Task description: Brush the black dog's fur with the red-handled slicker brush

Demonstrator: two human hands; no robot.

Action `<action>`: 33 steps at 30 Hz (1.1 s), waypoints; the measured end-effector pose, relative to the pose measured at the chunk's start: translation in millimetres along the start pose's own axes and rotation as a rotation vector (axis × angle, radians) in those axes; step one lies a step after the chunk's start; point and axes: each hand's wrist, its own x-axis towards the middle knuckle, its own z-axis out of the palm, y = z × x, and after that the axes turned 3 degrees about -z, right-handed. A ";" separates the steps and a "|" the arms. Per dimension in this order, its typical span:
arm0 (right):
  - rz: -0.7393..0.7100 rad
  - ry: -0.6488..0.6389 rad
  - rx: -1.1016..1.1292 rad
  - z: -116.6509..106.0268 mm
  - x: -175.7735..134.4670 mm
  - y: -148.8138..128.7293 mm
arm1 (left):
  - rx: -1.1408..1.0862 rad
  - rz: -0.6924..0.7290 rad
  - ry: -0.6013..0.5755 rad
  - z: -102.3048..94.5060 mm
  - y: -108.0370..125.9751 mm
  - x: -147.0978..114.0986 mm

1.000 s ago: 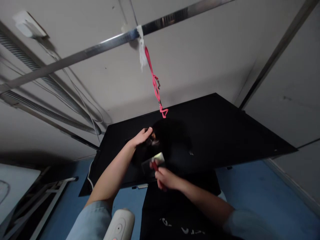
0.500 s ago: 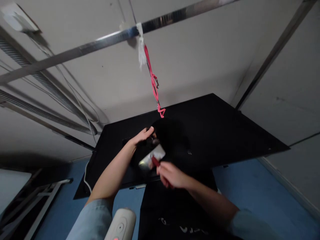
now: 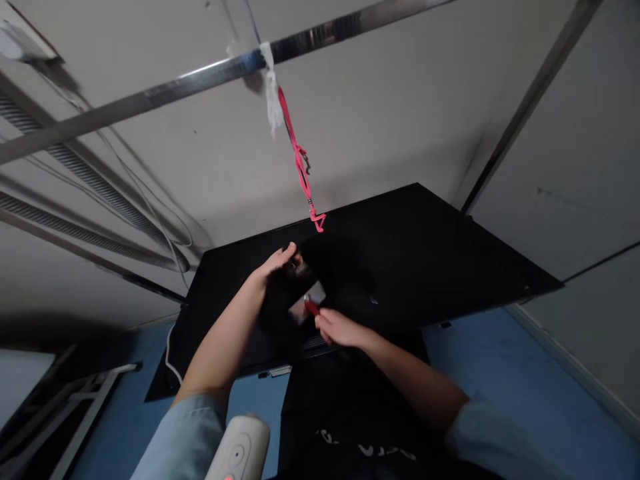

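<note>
A black furry animal, most likely a dog (image 3: 337,263), is on the black table (image 3: 450,260); its outline almost merges with the tabletop. My left hand (image 3: 276,260) is closed on a part of it, thumb on top and most fingers hidden by dark fur. Which part it grips I cannot tell. In my right hand (image 3: 337,327) is the red handle of a slicker brush (image 3: 309,303), its flat pale head turned up toward me. The brush head lies against or just over the dark fur, close below my left hand.
A metal bar (image 3: 200,75) crosses above the table, with a pink grooming loop (image 3: 301,167) hanging from it. Grey corrugated hoses (image 3: 95,177) run along the wall at left. A pale rounded device (image 3: 240,447) pokes up at the bottom edge. Blue floor (image 3: 480,353) shows beyond the table.
My right hand and the slicker brush have moved slightly up, nearer my left hand. My left hand keeps its grip. The whole view has shifted a little.
</note>
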 end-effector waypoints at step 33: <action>0.149 -0.178 -0.094 45.6 -1.2 49.5 | 0.230 0.296 0.903 -4.2 -36.3 -34.6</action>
